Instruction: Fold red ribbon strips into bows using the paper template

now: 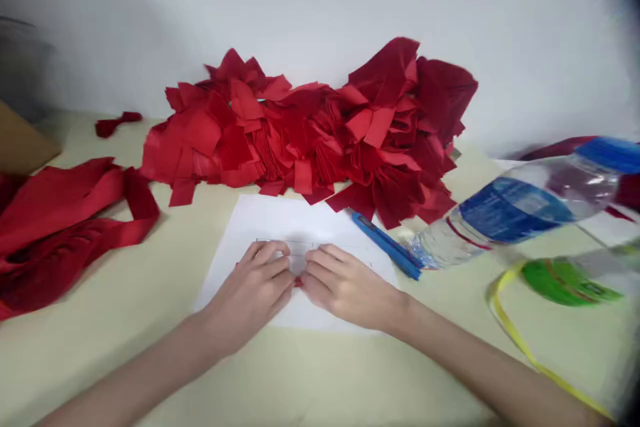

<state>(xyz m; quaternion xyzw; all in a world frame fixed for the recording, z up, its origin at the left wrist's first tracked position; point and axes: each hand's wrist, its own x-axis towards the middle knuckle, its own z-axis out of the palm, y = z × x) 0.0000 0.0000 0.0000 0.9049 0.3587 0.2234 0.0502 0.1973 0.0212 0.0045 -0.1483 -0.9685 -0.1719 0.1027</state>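
Observation:
Over a white sheet of paper (pixel 320 217) with thin printed lines, my left hand (pixel 260 287) and my right hand (pixel 343 283) meet with curled fingers. Between them a small bit of red fabric (pixel 299 281) shows, gripped by both hands; most of it is hidden under the fingers. Just beyond the paper rises a large heap of red fabric pieces (pixel 300 140). A blue pen-like tool (pixel 387 245), perhaps a cutter, lies at the paper's right edge, close to my right hand.
A water bottle (pixel 515 203) with a blue cap lies tilted at the right, beside a green-and-white item (pixel 570 280) and a yellow strap (pixel 515 333). Long folded red fabric strips (pixel 65 227) lie at the left. A brown box (pixel 23 140) stands behind them, and a white wall (pixel 300 0) closes the back.

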